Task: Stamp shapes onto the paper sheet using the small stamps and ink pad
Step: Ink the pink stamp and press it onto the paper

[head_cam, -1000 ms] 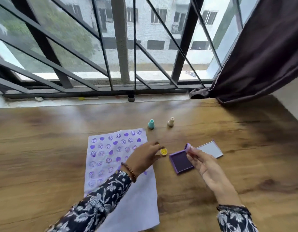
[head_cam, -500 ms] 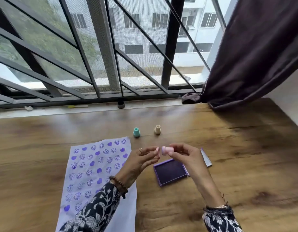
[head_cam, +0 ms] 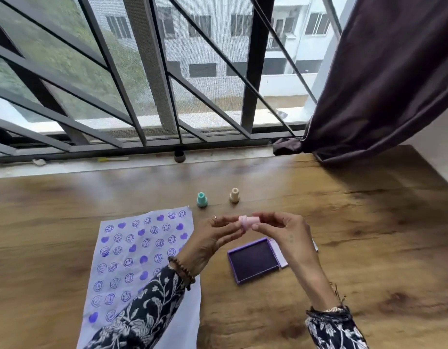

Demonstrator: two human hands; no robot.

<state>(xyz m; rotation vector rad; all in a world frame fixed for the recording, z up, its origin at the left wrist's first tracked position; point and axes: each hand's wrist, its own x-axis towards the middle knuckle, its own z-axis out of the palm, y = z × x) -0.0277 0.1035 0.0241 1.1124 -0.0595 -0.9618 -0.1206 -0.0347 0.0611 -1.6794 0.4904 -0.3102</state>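
Both hands raised together at centre, fingertips meeting. Left hand [head_cam: 209, 239] palm turned inward, fingers curled, bead bracelet at wrist. Right hand [head_cam: 280, 231] back up, thumb and fingers pinching a stamp [head_cam: 248, 221] with left fingertips. Both forearms in floral sleeves.

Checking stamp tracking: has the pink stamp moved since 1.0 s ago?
Yes. The pink stamp was beside the ink pad; now it sits higher, toward the teal stamp, between both hands' fingers.
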